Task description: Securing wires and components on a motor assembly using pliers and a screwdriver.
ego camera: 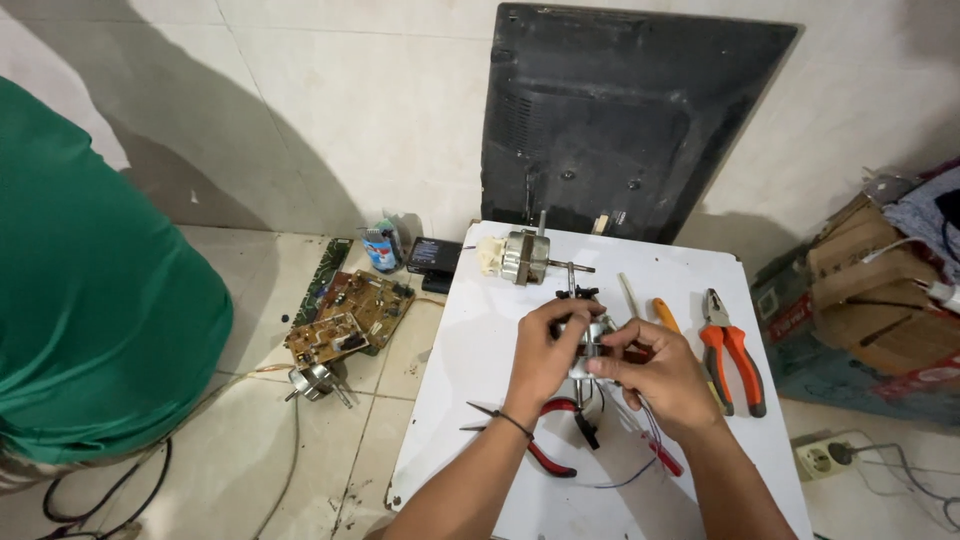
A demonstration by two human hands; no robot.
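Tiled floor, pale wall, dark plastic panel (620, 110) leaning upright behind a white tabletop (480, 350). Left hand (548, 352) and right hand (655, 370) both clenched around a small metal motor (590, 340), held just above the tabletop's middle. Second shiny motor (520, 256) at the far edge. Orange-handled pliers (735, 350) to the right, red-handled cutters (550, 440) under the wrists. Brown circuit boards (345, 315) on the floor. Green-shirted person (90, 300) at left.
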